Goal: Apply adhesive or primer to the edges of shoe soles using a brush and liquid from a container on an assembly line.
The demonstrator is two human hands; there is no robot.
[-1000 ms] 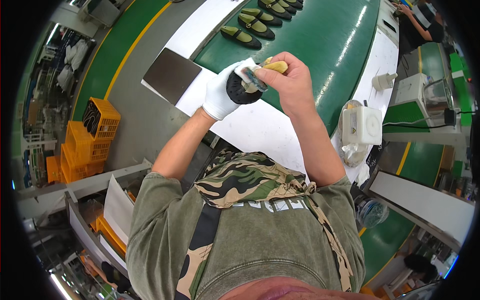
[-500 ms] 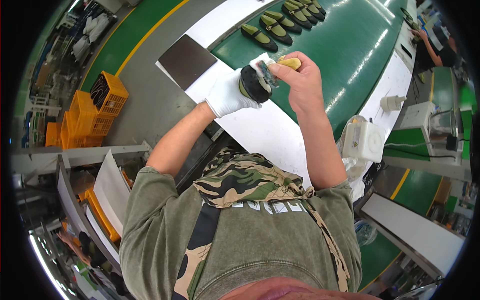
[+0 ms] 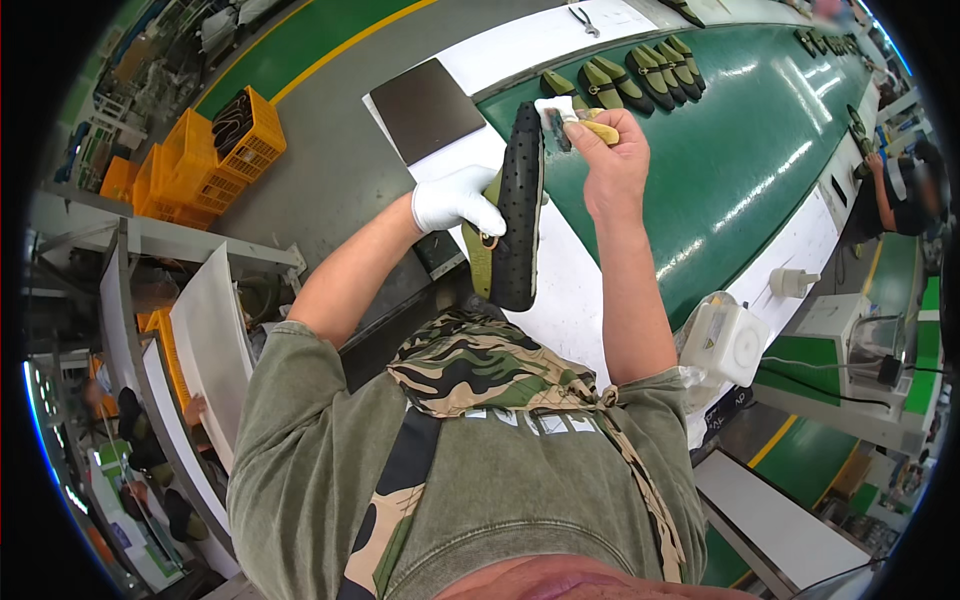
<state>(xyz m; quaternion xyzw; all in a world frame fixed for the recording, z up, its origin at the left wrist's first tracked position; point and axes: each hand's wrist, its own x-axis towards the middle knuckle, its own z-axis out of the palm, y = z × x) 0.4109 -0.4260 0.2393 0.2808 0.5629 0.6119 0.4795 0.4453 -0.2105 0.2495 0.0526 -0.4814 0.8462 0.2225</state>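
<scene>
My left hand [image 3: 452, 203], in a white glove, grips a green shoe [image 3: 521, 220] around its upper. The shoe is upended on its side, its black studded sole turned to the right, and a small gold buckle shows by my thumb. My bare right hand [image 3: 617, 170] pinches a white cloth [image 3: 556, 108] with dark stains, beside the shoe's far end. A yellow piece [image 3: 601, 131], perhaps a handle, sticks out from the same fingers; what it belongs to is hidden. Whether the cloth touches the sole I cannot tell.
Several green shoes [image 3: 650, 80] stand in a row on the green belt [image 3: 720, 160]. A dark square plate [image 3: 425, 110] lies on the white ledge, with pliers [image 3: 584, 20] farther off. A white container [image 3: 722, 340] sits at right; orange crates [image 3: 205, 160] are stacked at left. A person [image 3: 900, 185] works at far right.
My left hand has turned the shoe so its whole sole faces right, lengthwise. My right hand with the cloth has drawn slightly right of it. The view has shifted, showing more of the belt.
</scene>
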